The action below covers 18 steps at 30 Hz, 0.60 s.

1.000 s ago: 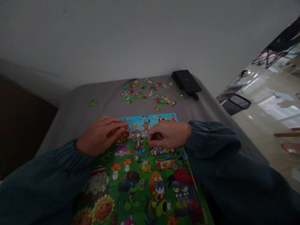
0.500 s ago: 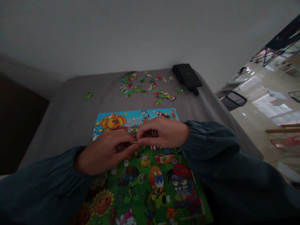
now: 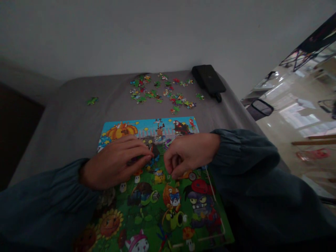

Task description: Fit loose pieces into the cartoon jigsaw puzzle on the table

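Note:
The jigsaw puzzle [image 3: 147,224], printed with cartoon plants and zombies, lies in its tray in front of me. Over its upper left part is my left hand [image 3: 118,162], thumb and fingertips pressed together; whatever they hold, if anything, is hidden. My right hand [image 3: 193,154] hovers at the middle right of the picture, fingers curled and pinching downward. At its fingertips a small green puzzle piece [image 3: 168,177] with a pale letter-like mark shows in part. The two hands are apart.
Several loose puzzle pieces [image 3: 152,94] lie scattered on the grey cloth [image 3: 65,122] beyond the board. A single green piece [image 3: 92,101] lies off to the left. At the back right sits a black case [image 3: 210,80], near the wall [image 3: 157,35].
My hands were together with a small piece between their fingertips; they have separated. The right hand has moved right and down, while the left stays nearly in place. The view has shifted slightly.

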Motion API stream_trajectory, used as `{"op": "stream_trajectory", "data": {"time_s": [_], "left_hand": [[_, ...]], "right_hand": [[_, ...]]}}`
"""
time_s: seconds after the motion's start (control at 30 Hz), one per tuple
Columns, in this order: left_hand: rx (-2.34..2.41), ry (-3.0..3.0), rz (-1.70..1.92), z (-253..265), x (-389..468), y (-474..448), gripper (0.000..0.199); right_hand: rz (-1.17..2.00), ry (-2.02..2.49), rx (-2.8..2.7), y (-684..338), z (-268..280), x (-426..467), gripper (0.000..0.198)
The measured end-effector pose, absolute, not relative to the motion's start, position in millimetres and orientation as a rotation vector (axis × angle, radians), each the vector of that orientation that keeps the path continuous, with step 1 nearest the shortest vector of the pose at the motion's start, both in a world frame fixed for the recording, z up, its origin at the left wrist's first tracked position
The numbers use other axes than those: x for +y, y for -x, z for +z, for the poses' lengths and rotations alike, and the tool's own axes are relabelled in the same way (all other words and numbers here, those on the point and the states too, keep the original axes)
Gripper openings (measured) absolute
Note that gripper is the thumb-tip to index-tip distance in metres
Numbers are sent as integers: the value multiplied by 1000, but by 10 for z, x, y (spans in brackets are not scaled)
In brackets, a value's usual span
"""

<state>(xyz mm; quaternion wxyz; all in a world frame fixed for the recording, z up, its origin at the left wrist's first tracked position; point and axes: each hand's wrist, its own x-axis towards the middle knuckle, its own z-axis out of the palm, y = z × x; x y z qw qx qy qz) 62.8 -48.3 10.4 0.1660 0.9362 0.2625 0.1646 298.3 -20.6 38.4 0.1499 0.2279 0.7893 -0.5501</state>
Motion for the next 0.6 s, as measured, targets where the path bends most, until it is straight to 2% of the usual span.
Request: {"op": "stream_trajectory", "data": {"time_s": [0.37,0.6], "left_hand": [[739,-2692,477,87,-477,-627,18],[738,-2696,484,99,-485,-626,19]], "right_hand": [[-1506,-655,2255,-2926,371,-241,14],[-1632,-647,2282,-3017,424,-194,10]]}}
